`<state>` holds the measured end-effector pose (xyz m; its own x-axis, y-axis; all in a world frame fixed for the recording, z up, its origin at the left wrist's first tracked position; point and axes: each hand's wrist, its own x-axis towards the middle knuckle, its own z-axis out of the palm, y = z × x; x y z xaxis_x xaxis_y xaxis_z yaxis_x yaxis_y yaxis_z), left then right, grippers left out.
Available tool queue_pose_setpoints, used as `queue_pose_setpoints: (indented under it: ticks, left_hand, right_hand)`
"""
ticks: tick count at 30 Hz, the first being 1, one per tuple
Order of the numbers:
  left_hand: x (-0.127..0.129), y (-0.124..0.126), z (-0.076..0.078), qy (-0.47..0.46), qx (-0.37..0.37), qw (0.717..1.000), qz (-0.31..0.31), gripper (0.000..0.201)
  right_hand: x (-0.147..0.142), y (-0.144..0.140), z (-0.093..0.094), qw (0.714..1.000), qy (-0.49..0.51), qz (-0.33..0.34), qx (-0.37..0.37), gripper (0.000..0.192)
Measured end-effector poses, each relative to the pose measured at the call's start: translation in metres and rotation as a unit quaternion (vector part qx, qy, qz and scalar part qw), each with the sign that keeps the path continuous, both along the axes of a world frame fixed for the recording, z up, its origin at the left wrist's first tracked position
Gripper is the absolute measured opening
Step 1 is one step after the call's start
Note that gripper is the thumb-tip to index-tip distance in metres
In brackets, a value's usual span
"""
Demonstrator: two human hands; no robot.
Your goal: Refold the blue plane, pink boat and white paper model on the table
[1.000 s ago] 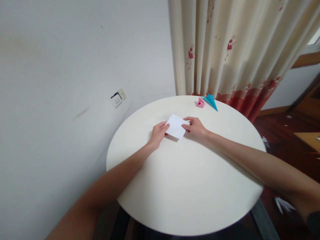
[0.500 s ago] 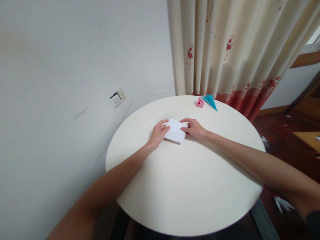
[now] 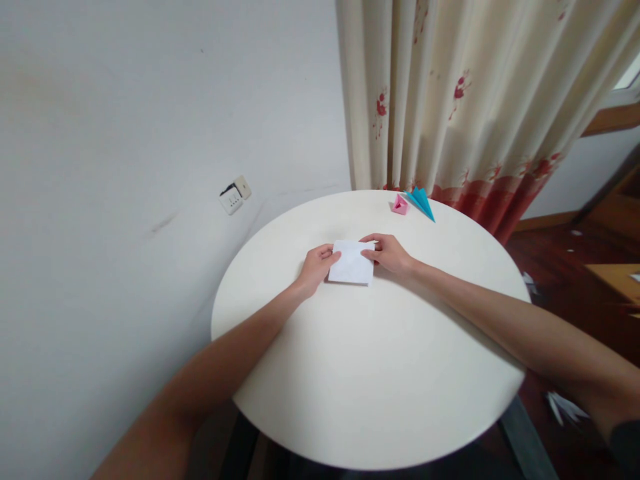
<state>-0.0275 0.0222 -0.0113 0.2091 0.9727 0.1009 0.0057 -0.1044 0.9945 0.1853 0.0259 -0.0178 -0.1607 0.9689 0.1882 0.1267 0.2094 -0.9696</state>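
Both hands are on a small white sheet of paper lying flat near the middle of the round table, the left hand pinching its left edge and the right hand pinching the upper right corner. I'd guess gripping from both sides stops it sliding on the smooth top. A pink paper piece and a blue paper piece sit at the far rim by the curtain, well clear of the hands.

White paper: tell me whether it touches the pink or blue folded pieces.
No, the white paper lies mid-table between the left hand and right hand, well apart from the pink piece and blue piece near the far edge.
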Motion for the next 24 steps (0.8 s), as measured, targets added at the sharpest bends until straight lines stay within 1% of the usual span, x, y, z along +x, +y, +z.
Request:
queue_pose_setpoints:
  ticks: [3, 5, 9, 12, 17, 21, 24]
  left_hand:
    - [-0.0001, -0.0001, -0.0004, 0.004, -0.004, 1.000, -0.016, 0.041]
    - [0.0001, 0.0001, -0.0012, 0.007, -0.001, 1.000, -0.024, 0.042]
    - [-0.0001, 0.0013, -0.0041, 0.000, 0.009, 1.000, -0.029, 0.043]
    - [-0.0008, 0.0027, -0.0067, 0.009, 0.002, 1.000, -0.029, 0.041]
    - [-0.0008, 0.0026, -0.0076, 0.031, 0.008, 0.999, -0.028, 0.043]
    - [0.0003, -0.0007, -0.0039, 0.031, 0.017, 0.997, -0.065, 0.049]
    - [0.0003, -0.0032, -0.0009, 0.041, 0.019, 0.995, -0.091, 0.054]
  right_hand:
    - [0.0009, 0.0020, 0.0002, 0.999, 0.039, -0.032, 0.005, 0.040]
    - [0.0016, 0.0024, 0.0006, 0.998, 0.043, -0.040, 0.012, 0.041]
    - [0.0012, 0.0013, -0.0001, 0.999, 0.024, -0.027, 0.034, 0.040]
    - [-0.0001, 0.0003, -0.0012, 0.999, 0.023, -0.017, 0.041, 0.039]
    - [-0.0018, 0.0005, -0.0001, 0.999, 0.042, -0.019, 0.018, 0.038]
    - [-0.0028, 0.0011, 0.0007, 0.997, 0.066, -0.028, -0.009, 0.037]
    - [-0.0029, 0.0011, -0.0002, 0.997, 0.062, -0.035, -0.010, 0.035]
